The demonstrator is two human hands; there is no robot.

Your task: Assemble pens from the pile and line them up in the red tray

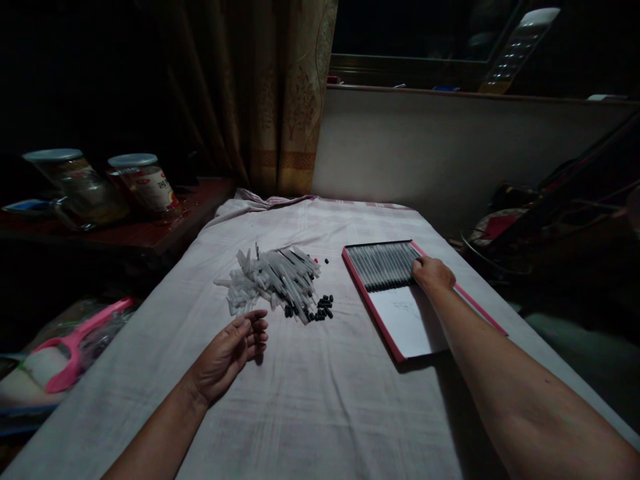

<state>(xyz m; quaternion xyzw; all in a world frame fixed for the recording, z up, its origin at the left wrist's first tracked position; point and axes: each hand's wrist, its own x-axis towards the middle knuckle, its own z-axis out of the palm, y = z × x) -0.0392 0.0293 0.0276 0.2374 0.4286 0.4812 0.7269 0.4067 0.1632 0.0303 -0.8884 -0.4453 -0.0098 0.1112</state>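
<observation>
My left hand (229, 355) rests on the cloth, palm partly up, its fingers loosely bent, slightly apart and holding nothing. Just beyond it lies a heap of whitish translucent pen parts (273, 273), with small black caps (325, 305) scattered at its near right side. On the right sits a shallow pink-edged box (373, 313). A row of clear pens with black ends (383, 263) fills its far half; the white bottom shows in the near half. My right hand (434, 273) is closed at the right end of that row, and whatever its fingers pinch is hidden.
A whitish checked cloth (320, 413) covers the table. Jars (145, 183) and a glass mug (87, 203) stand on a dark red side table at left. A pink handled object (70, 347) lies low at left. Behind are a curtain (285, 100) and a sill with a bottle (517, 53).
</observation>
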